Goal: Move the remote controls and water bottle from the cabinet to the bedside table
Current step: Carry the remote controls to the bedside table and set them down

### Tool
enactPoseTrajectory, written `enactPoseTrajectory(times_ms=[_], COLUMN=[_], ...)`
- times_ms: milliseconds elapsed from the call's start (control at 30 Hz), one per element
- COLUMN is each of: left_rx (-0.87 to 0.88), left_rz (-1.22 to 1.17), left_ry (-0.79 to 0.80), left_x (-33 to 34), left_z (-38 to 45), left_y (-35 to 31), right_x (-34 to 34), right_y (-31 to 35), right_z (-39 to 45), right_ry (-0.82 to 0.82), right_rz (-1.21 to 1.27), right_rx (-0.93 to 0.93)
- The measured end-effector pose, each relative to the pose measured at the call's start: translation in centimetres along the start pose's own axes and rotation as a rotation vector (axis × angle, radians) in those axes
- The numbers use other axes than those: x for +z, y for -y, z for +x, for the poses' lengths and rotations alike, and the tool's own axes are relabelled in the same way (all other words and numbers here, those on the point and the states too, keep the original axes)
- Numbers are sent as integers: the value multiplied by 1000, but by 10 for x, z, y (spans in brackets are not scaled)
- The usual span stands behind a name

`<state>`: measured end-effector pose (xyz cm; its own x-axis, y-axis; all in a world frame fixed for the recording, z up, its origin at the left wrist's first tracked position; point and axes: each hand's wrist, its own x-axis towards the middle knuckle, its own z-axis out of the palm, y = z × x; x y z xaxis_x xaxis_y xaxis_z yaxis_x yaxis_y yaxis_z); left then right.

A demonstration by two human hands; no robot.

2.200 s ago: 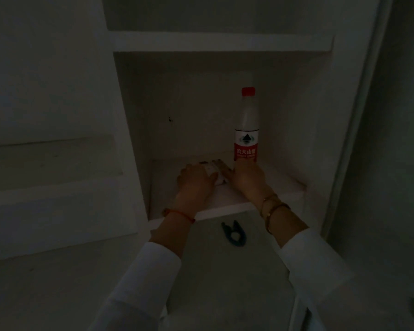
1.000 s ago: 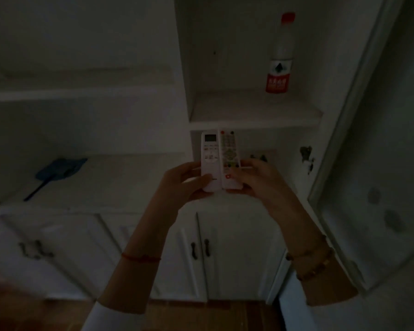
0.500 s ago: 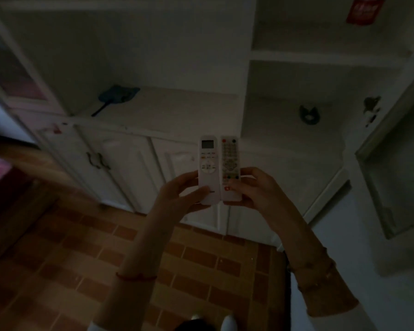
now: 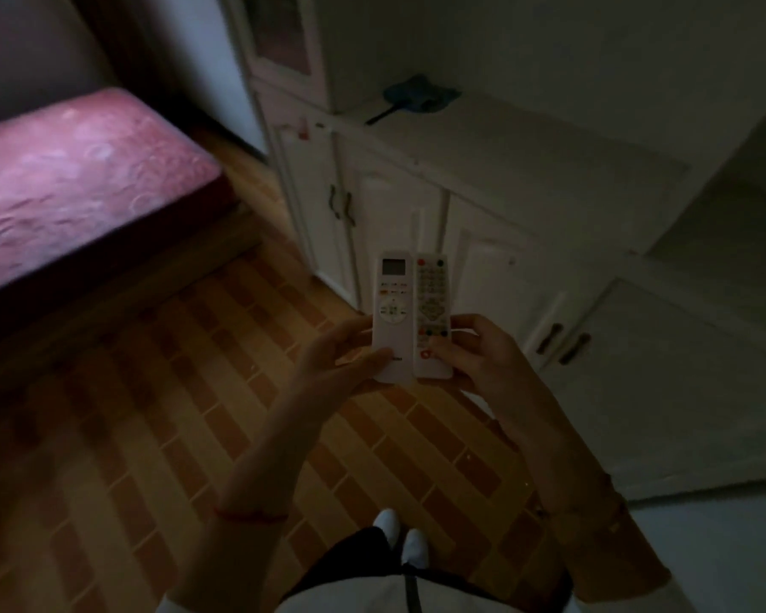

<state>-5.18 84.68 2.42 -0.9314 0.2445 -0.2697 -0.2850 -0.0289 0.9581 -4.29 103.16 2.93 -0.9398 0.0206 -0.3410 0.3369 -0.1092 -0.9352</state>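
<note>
Dim room, I'm looking down at my own arms. Far left: a bed with a pink patterned mattress (image 4: 76,170) on a dark frame. Below and near it, a floor (image 4: 151,413) of orange and tan brick-pattern tiles.

Centre: my left hand (image 4: 328,360) grips the lower end of the left remote (image 4: 391,311), thumb lying across its face, fingers curled behind. This remote is white, with a small screen at the top and a round button pad. A thin red string (image 4: 251,515) sits on that wrist.

Just beside it, edges touching, the right remote (image 4: 433,311) is white with many small coloured buttons. My right hand (image 4: 483,360) pinches its lower end, thumb on the front. Both remotes are upright, side by side, held in the air over the floor in front of the cabinet doors. Bracelets (image 4: 593,511) are on the right wrist, blurred.

Near bottom centre: 2 white shoe tips (image 4: 401,541) below dark clothing.

Right and far: a white cabinet (image 4: 527,179) with a flat counter top and doors with dark handles. A blue thing with a dark handle (image 4: 416,101) lies at the counter's far left end; I can't tell what it is. The water bottle isn't visible from here.
</note>
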Motion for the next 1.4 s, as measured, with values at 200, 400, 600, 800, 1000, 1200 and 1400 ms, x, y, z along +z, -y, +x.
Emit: enactPoseTrajectory(times_ms=[200, 400, 600, 800, 1000, 1200, 1400], left_rx=[-49, -46, 3, 45, 59, 55, 80], left_rz=[-75, -184, -210, -247, -284, -386, -433], left_ry=[-245, -467, -685, -917, -1048, -1170, -1295], left_x=[-61, -129, -223, -346, -462, -562, -673], left_z=[-22, -30, -32, -44, -52, -47, -28], left_y=[13, 21, 17, -1, -12, -17, -14], right_x=[65, 152, 273, 426, 559, 675, 800], right_y=[-9, -15, -11, -5, -5, -11, -22], right_z=[38, 92, 144, 180, 207, 244, 294], right_ry=[225, 444, 674, 855, 987, 1120, 1228], right_rz=[-93, -213, -293, -355, -391, -456, -508], right_rx=[59, 95, 125, 110, 133, 149, 142])
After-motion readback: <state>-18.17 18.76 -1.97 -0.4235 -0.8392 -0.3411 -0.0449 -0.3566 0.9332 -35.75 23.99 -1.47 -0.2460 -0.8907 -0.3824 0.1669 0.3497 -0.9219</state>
